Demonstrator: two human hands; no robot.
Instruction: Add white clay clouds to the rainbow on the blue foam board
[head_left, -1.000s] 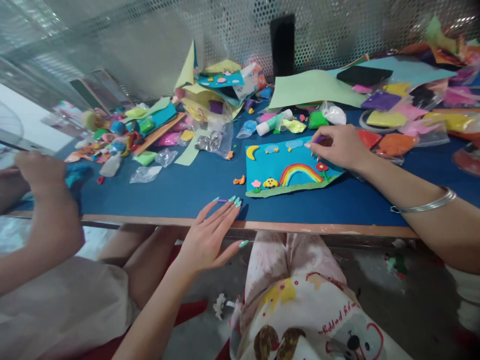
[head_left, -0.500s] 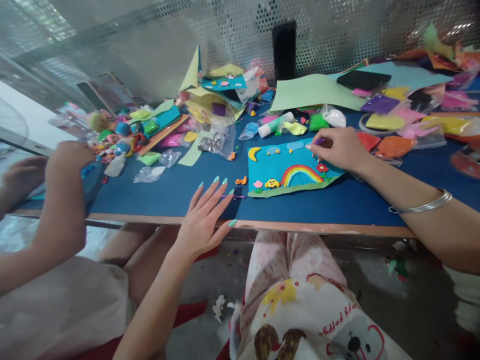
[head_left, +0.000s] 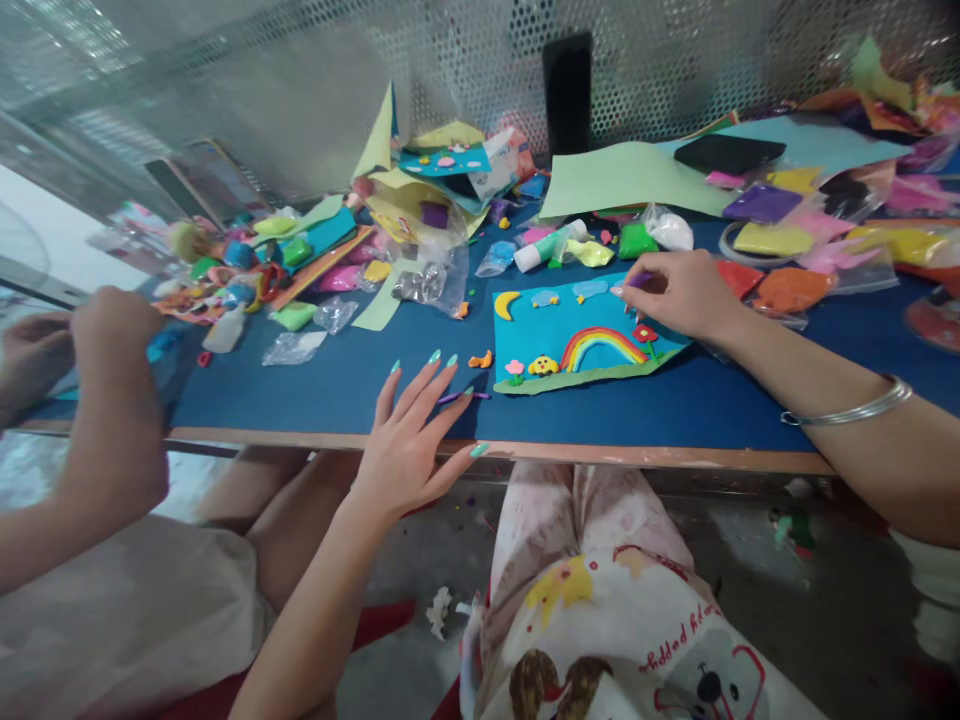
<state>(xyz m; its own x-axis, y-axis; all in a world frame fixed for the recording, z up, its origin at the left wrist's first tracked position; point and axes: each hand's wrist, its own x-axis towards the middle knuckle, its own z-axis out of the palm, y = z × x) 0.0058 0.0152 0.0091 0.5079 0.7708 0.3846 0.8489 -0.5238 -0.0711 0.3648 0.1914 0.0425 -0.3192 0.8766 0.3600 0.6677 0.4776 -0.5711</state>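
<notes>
At the far left a co-worker's hands [head_left: 90,330] work over something blue at the blue felt-covered table's [head_left: 675,410] edge, apart from the person's own. The left hand [head_left: 409,440] lies flat with fingers spread on the table, its fingertips over a thin purple clay strand [head_left: 463,397], apparently rolling it thin. Just beyond sits a small orange clay bit [head_left: 480,359], then the turquoise foam picture board with a clay rainbow, moon and flowers [head_left: 577,335]. The right hand [head_left: 679,293] is pinched shut on a small purple clay piece [head_left: 637,281] at the board's upper right edge, seemingly pressing it on; placing it calls for a light touch (the red flower sits just below). Bagged clay lumps in many colours [head_left: 780,240] and loose paper sheets [head_left: 622,175] crowd the back, leaving little room behind the board.
</notes>
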